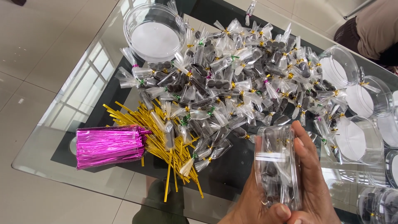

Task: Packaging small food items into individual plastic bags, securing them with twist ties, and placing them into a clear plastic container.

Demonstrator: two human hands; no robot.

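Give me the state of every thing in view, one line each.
Held tub: gripped on its side, holding wrapped candies.
Left hand: gripping tub.
Right hand: gripping tub.
Candy pile: loose, wrapped and tied.
Far tub: upright, open, empty.
Pink ties: bundled.
Gold ties: scattered.

— What is held up near the lower right?
— A clear round plastic container [277, 166], turned on its side, is gripped between the left hand [253, 203] and the right hand [311, 182].
— And inside it?
— Small cellophane-wrapped dark sweets are seen packed in; a gold twist tie is glimpsed through the wall.
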